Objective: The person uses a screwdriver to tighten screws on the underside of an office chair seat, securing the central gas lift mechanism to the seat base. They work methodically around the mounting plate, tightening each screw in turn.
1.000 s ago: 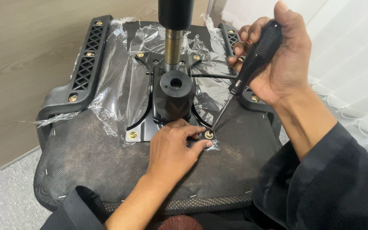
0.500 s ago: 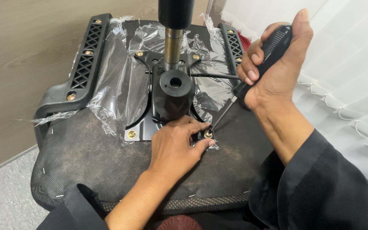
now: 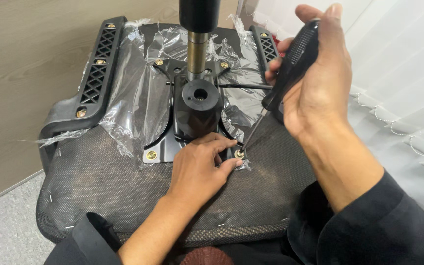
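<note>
An upturned office chair seat (image 3: 99, 196) lies before me, its black fabric underside up. A black metal mechanism plate (image 3: 160, 142) with a round hub (image 3: 199, 95) and a gas cylinder (image 3: 198, 44) is fixed on it. My right hand (image 3: 315, 83) grips a black-handled screwdriver (image 3: 290, 64), whose tip rests on a brass screw (image 3: 240, 153) at the plate's near right corner. My left hand (image 3: 199, 167) lies flat on the seat, fingertips pinching around that same screw.
Torn clear plastic wrap (image 3: 133, 98) covers the far half of the seat. Black armrest brackets (image 3: 96, 73) with brass bolts run along both sides. Another brass screw (image 3: 151, 155) sits at the plate's near left corner. A wooden wall is left, white curtain (image 3: 403, 88) right.
My right hand has rolled on the screwdriver handle, palm turning more toward me, while the tip stays on the screw. The left hand has barely moved.
</note>
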